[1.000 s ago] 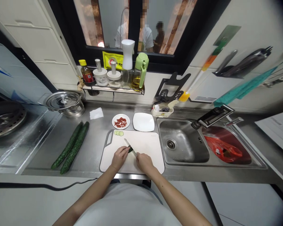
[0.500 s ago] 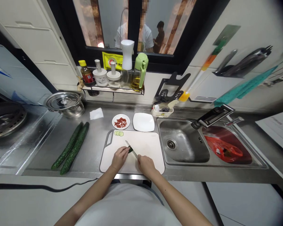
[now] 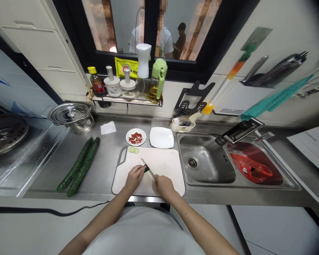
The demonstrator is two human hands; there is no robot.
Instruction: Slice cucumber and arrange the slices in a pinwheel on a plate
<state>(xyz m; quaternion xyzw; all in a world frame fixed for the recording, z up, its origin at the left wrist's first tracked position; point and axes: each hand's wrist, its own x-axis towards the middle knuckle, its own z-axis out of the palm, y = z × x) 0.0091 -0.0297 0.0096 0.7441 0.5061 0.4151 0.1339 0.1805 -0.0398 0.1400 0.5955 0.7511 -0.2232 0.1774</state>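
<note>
On the white cutting board (image 3: 164, 163) my left hand (image 3: 134, 177) is curled over a short piece of cucumber (image 3: 147, 169), pressing it down. My right hand (image 3: 163, 185) grips the handle of a knife (image 3: 146, 165) whose blade lies across the cucumber piece, right beside my left fingertips. Three cucumber slices (image 3: 133, 150) lie at the board's far left corner.
Two whole cucumbers (image 3: 79, 165) lie left of the board. Behind it stand a small dish of red bits (image 3: 135, 137) and a square white plate (image 3: 161, 137). A double sink (image 3: 207, 163) is to the right, with a red bag (image 3: 251, 168). A lidded pot (image 3: 71, 116) sits far left.
The knife blade has shifted slightly along the cucumber piece, and my right hand has drawn back a little toward me. My left hand stays in place.
</note>
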